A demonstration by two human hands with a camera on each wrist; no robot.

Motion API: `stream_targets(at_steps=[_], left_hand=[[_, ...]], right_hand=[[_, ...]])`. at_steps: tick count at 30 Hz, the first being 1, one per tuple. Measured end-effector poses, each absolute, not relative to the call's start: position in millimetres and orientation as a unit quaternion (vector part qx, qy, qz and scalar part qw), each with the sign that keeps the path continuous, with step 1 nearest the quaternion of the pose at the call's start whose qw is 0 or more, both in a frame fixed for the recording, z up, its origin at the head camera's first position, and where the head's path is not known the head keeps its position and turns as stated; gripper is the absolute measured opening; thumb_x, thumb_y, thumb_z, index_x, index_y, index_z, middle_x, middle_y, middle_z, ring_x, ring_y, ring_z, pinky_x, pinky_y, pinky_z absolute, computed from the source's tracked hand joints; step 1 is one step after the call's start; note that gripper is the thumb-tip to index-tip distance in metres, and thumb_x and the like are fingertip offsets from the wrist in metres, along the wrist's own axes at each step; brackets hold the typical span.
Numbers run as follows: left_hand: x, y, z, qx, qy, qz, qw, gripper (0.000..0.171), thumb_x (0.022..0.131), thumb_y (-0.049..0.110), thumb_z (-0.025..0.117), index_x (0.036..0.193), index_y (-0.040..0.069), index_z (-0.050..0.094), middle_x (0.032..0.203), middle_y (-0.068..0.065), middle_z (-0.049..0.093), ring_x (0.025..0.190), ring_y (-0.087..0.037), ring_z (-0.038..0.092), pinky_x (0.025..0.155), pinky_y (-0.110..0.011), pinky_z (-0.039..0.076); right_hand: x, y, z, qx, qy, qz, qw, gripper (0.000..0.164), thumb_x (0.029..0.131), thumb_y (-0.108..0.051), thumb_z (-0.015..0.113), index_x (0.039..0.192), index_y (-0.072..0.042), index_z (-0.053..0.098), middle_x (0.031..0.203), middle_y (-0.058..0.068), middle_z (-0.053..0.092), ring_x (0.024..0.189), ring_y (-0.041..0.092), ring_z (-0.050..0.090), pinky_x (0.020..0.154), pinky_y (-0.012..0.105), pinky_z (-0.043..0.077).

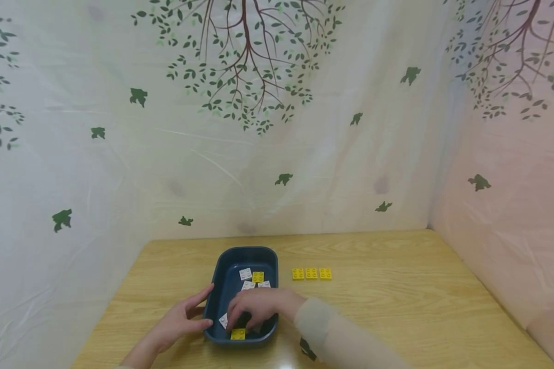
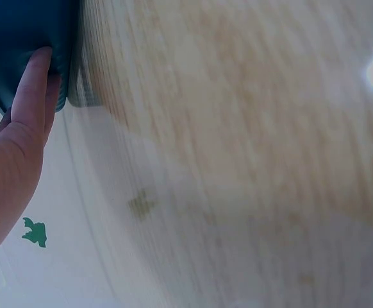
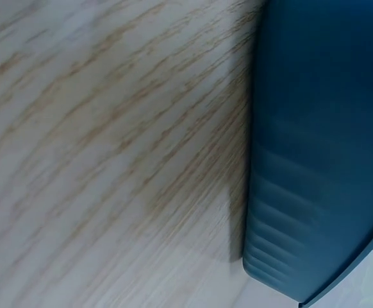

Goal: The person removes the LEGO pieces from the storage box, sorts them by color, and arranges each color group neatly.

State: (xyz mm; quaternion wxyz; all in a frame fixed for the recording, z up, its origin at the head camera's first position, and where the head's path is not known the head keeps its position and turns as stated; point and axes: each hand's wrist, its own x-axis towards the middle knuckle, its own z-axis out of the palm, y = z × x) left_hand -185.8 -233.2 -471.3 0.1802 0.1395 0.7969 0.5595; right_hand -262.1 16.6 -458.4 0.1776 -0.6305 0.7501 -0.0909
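Observation:
A dark blue tray (image 1: 218,287) holds several white bricks (image 1: 245,274) and yellow bricks (image 1: 258,277), all with studs. My left hand (image 1: 184,320) rests against the tray's left side, thumb by the near corner and fingers farther along. In the left wrist view its straight fingers (image 2: 29,96) lie on the outer wall. Over the right rim reaches my right hand (image 1: 258,305), its fingers pointing down and apart from the thumb. Their tips are close to a yellow brick (image 1: 237,334) at the tray's near end; the hand covers some bricks beneath it.
Right of the tray, a row of three yellow bricks (image 1: 311,273) lies on the wooden table (image 1: 388,302). A pale curtain (image 1: 304,205) printed with trees and birds hangs behind the table and along its sides. A small dark object (image 1: 307,349) shows below the right sleeve.

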Motion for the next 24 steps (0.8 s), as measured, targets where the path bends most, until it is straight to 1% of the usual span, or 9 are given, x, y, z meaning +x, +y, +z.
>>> stream_targets(at_steps=[4, 12, 19, 24], left_hand=[[-186.1, -233.1, -471.6, 0.138, 0.798, 0.558, 0.181, 0.079, 0.094, 0.018, 0.068, 0.158, 0.009, 0.023, 0.158, -0.030, 0.019, 0.131, -0.051, 0.042, 0.105, -0.059, 0.039], [-185.9, -233.4, -473.2, 0.138, 0.801, 0.555, 0.177, 0.079, 0.094, 0.018, 0.069, 0.158, 0.010, 0.023, 0.158, -0.030, 0.020, 0.130, -0.051, 0.043, 0.103, -0.057, 0.041], [-185.8, -233.5, -473.3, 0.141, 0.801, 0.555, 0.174, 0.079, 0.094, 0.018, 0.069, 0.158, 0.010, 0.024, 0.158, -0.029, 0.020, 0.130, -0.051, 0.043, 0.103, -0.056, 0.042], [-185.7, -233.5, -472.9, 0.140, 0.800, 0.557, 0.174, 0.079, 0.094, 0.018, 0.069, 0.158, 0.010, 0.024, 0.158, -0.029, 0.020, 0.131, -0.051, 0.042, 0.104, -0.057, 0.041]], right_hand=[[-260.2, 16.5, -458.6, -0.622, 0.758, -0.088, 0.178, 0.044, 0.084, -0.012, 0.080, 0.123, -0.028, 0.071, 0.121, -0.018, 0.062, 0.112, -0.005, 0.049, 0.098, 0.013, 0.036], [-258.5, 15.7, -463.5, -0.603, 0.772, -0.071, 0.188, 0.046, 0.084, -0.015, 0.080, 0.124, -0.034, 0.070, 0.124, -0.020, 0.060, 0.114, -0.005, 0.048, 0.097, 0.013, 0.038], [-257.4, 13.9, -463.3, -0.605, 0.773, -0.064, 0.180, 0.043, 0.084, -0.014, 0.079, 0.121, -0.033, 0.071, 0.123, -0.020, 0.061, 0.115, -0.005, 0.048, 0.098, 0.013, 0.037], [-258.4, 13.0, -463.4, -0.611, 0.775, -0.052, 0.151, 0.038, 0.084, -0.018, 0.080, 0.120, -0.030, 0.072, 0.122, -0.019, 0.062, 0.114, -0.005, 0.050, 0.098, 0.013, 0.037]])
